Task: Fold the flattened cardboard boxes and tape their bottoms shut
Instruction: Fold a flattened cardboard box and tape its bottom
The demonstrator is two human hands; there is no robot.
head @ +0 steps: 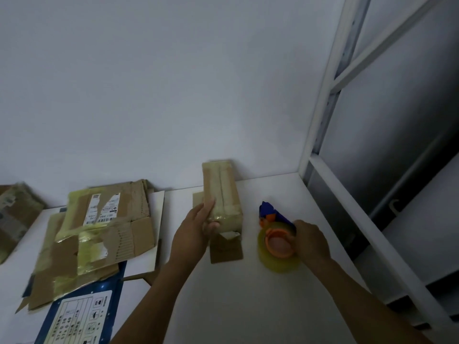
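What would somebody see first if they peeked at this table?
Probably the two hands in the middle: the left hand grips a small taped cardboard box, and the right hand holds an orange and blue tape dispenser with a yellowish roll beside it. After that, the messy pile of flattened boxes on the left side of the white table.

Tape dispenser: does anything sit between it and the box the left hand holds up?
Nothing visible. Only a bare strip of table separates the dispenser, gripped by the right hand, from the box in the left hand. The flattened boxes lie beyond the box, to the left.
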